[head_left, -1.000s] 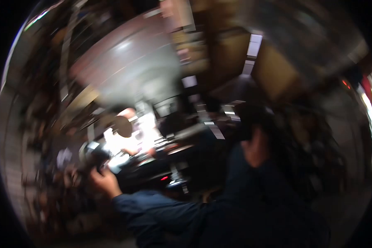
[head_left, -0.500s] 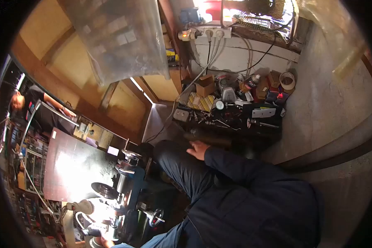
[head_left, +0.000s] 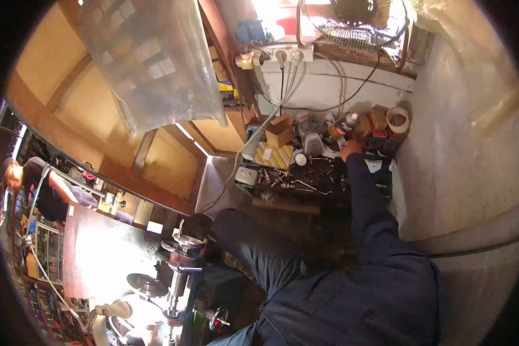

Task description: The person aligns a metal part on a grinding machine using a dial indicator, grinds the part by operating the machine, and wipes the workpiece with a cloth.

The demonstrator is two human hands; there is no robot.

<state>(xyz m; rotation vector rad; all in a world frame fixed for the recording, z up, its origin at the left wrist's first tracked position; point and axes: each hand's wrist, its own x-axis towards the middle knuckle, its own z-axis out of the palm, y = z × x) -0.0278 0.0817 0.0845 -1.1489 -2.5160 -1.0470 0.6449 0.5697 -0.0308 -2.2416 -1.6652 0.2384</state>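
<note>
My right hand (head_left: 350, 150), at the end of a dark sleeve, reaches among the crowded items on the low bench (head_left: 323, 199). It is just below a tilted spray can (head_left: 346, 124) with a dark label. The fingers point away and are mostly hidden, so I cannot tell whether they grip anything. Next to it on the left are a grey rounded metal part (head_left: 313, 144) and a round dial gauge (head_left: 300, 159). My left hand is out of view. At lower left stands a brightly lit machine with a dark disc (head_left: 147, 284) and a handwheel (head_left: 218, 318).
An open cardboard box (head_left: 279, 131), a yellow striped box (head_left: 273, 155) and a tape roll (head_left: 397, 119) crowd the bench. Cables hang from a power strip (head_left: 288, 55). A lamp (head_left: 114, 309) lights the machine. Another person (head_left: 40, 184) bends over at far left.
My right hand has moved from beside my knee up and right to the bench, near the spray can. The view has shifted slightly. My left hand, partly visible by the machine before, has left the view.
</note>
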